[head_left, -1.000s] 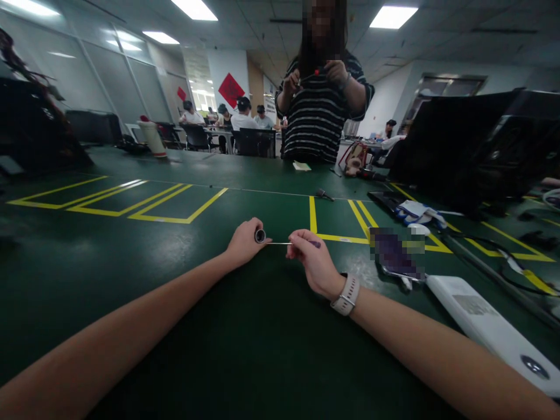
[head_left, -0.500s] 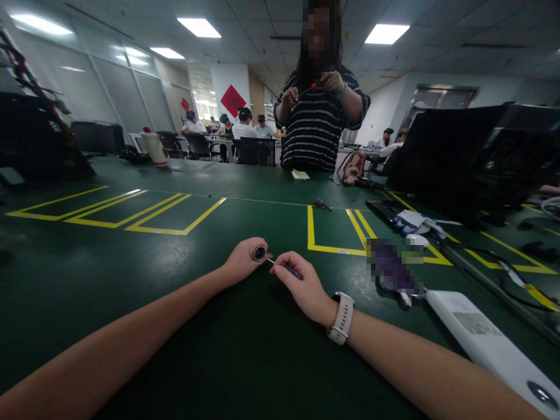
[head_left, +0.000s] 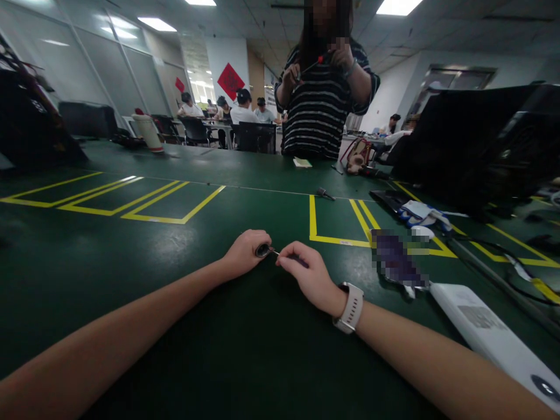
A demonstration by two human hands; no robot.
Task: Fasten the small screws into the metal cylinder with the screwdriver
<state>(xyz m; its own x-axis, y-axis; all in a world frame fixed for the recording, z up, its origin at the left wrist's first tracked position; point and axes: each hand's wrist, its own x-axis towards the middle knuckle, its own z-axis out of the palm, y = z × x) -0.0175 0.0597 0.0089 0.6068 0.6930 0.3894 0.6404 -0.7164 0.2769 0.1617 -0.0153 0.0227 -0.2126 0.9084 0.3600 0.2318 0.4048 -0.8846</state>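
My left hand [head_left: 245,252] is closed around a small dark cylindrical part [head_left: 262,251] with a round, metal-rimmed end, most of it hidden by the fingers. Just to the right, my right hand [head_left: 310,273] pinches a small screwdriver [head_left: 276,253]. Its thin shaft points left at the cylindrical part, and a bit of purple handle shows between the fingers. Whether the tip touches the part I cannot tell. Both hands are over the green table [head_left: 245,350], and a pale watch [head_left: 351,308] is on my right wrist.
To the right lie a white power bank-like device [head_left: 485,326], a purple packet [head_left: 396,259], gloves [head_left: 422,213] and cables. Yellow tape outlines [head_left: 312,219] mark the table. A dark metal piece [head_left: 324,193] lies farther back. Across the table stands a person [head_left: 312,111] in a striped top.
The round end of the part in my left hand has tilted, facing more to the right. My right fingers have turned around the screwdriver, covering more of its handle. The view has shifted slightly.
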